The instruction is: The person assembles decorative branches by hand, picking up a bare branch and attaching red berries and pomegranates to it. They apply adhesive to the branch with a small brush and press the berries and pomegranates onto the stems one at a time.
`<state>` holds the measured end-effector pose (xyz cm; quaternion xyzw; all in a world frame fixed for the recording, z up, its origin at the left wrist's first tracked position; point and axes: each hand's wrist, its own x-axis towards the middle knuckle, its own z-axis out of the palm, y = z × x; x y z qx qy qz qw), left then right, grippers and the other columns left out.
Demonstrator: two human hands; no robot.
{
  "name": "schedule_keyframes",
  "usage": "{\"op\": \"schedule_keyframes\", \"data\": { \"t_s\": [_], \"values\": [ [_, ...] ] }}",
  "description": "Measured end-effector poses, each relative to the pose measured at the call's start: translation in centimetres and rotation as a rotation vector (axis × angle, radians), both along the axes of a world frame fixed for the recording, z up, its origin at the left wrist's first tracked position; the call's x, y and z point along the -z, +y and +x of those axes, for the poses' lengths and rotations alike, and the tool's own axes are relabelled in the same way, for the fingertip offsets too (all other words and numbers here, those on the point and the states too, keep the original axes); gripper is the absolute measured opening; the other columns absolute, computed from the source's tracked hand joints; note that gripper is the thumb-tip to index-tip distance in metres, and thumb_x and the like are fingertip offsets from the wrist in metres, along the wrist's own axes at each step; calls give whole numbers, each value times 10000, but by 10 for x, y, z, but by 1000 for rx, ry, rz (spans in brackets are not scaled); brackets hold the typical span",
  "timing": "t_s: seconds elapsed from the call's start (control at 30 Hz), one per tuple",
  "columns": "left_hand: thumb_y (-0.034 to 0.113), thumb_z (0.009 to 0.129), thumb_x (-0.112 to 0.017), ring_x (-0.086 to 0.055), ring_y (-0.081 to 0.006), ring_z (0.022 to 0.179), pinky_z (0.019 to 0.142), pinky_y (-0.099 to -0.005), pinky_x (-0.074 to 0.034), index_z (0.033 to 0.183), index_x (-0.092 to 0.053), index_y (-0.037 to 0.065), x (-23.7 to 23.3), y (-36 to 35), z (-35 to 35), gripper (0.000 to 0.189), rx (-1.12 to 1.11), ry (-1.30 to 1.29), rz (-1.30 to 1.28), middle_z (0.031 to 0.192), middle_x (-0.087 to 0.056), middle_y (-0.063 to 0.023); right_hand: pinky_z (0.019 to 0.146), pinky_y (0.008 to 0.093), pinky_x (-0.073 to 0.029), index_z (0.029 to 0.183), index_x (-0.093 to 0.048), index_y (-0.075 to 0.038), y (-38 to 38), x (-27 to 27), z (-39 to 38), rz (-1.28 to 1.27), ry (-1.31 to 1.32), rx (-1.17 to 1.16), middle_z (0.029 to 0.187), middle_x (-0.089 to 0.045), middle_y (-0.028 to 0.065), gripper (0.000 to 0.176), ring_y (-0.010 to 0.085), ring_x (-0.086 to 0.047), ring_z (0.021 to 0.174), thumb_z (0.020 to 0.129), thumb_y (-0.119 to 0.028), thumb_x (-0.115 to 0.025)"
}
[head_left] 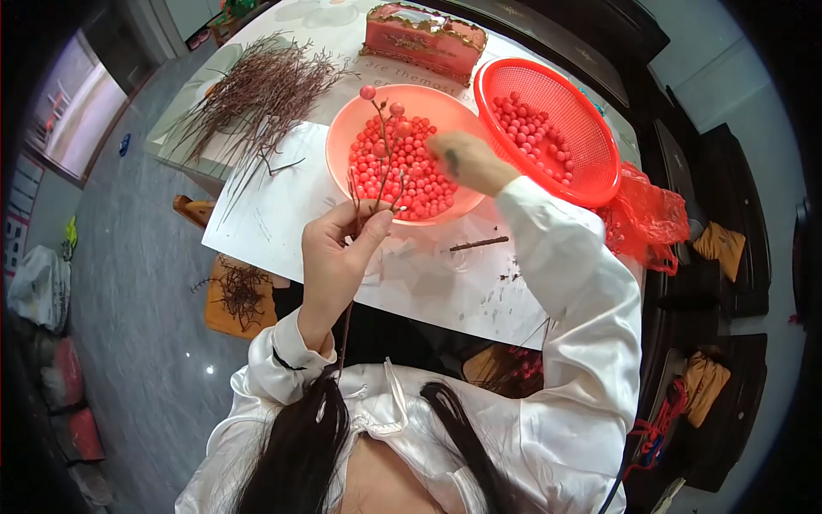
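Observation:
My left hand (338,253) pinches an artificial berry branch (388,158) between thumb and fingers, its stem hanging down toward my lap. Several pinkish-red berries sit on the branch's upper twigs, while some lower twig ends show pale tips without berries. Behind it on the table stands a pink bowl (341,128) holding many small red balls (411,176). Over the bowl's right side is my right hand (475,163), blurred, with its fingertips hidden; whether it grips a ball cannot be seen.
A red mesh basket (599,141) with more balls stands right of the bowl. Bare brown twigs (265,90) are heaped at the left. A pink tissue box (424,43) is at the back. One short stick (479,244) lies in front; a red plastic bag (646,214) is at the right edge.

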<state>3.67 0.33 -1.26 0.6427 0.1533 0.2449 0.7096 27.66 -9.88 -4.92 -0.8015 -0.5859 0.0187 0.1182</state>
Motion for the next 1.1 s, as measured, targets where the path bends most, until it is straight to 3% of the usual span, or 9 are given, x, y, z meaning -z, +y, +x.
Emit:
{"op": "schedule_keyframes", "data": {
  "t_s": [0.07, 0.13, 0.3, 0.43, 1.1],
  "values": [
    [89, 812, -626, -520, -38, 604, 558, -157, -395, 851, -616, -33, 0, 0, -1, 128, 37, 1, -67, 685, -583, 7, 601, 276, -484, 839, -581, -16, -8, -41, -19, 179, 160, 88, 700, -569, 128, 97, 214, -591, 678, 743, -25, -585],
    [82, 808, -632, -509, -30, 595, 544, -156, -390, 847, -618, -29, 2, -1, 0, 118, 71, -26, -114, 693, -583, 12, 667, 264, -506, 920, -581, 6, -22, -73, -44, 346, 546, 190, 806, -611, 122, 138, 170, -610, 751, 797, -56, -573],
    [64, 810, -622, -464, -9, 580, 515, -152, -360, 837, -618, -25, -7, -7, -3, 94, 115, -25, -105, 689, -580, 14, 818, 347, -513, 1021, -511, 56, -55, -89, -126, 602, 1419, 254, 1010, -590, 160, 211, 236, -605, 924, 881, -101, -524],
    [51, 807, -616, -445, -8, 572, 502, -155, -341, 821, -618, -25, -16, -18, -5, 77, 125, -43, -25, 668, -568, 20, 862, 378, -499, 1057, -491, 36, -62, -76, -157, 748, 1740, 159, 1085, -557, 155, 229, 257, -587, 985, 901, -131, -500],
    [42, 772, -638, -391, -26, 515, 451, -201, -312, 729, -588, -27, -9, -23, -7, 95, 87, -138, 136, 584, -493, 12, 857, 375, -508, 1025, -540, 47, -63, -65, -157, 733, 1763, 150, 1031, -588, 137, 220, 213, -602, 935, 878, -116, -539]
  ]
}}
